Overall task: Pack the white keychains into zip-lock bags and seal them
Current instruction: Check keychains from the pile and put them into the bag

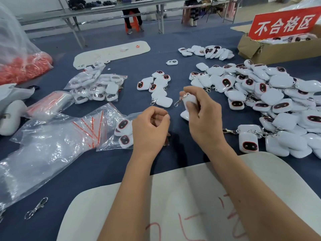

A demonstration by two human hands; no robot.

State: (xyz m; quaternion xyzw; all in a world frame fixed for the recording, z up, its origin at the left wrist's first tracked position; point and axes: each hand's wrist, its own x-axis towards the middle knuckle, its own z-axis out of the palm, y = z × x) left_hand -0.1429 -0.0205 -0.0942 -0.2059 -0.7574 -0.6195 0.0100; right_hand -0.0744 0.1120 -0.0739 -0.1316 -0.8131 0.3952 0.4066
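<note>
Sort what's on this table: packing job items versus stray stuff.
Job: keychain held in right hand; left hand; loose keychain pile; zip-lock bags; filled bags.
Stray: loose clasp; red sign; cardboard box.

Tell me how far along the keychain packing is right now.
Early on. Done: a few filled bags lie stacked at the left. In hand: the right hand grips white keychains, and the left hand is at the mouth of a bag with keychains already inside; I cannot tell whether it holds the bag. Left: the big loose pile on the right, a small cluster in the middle, and empty bags.
</note>
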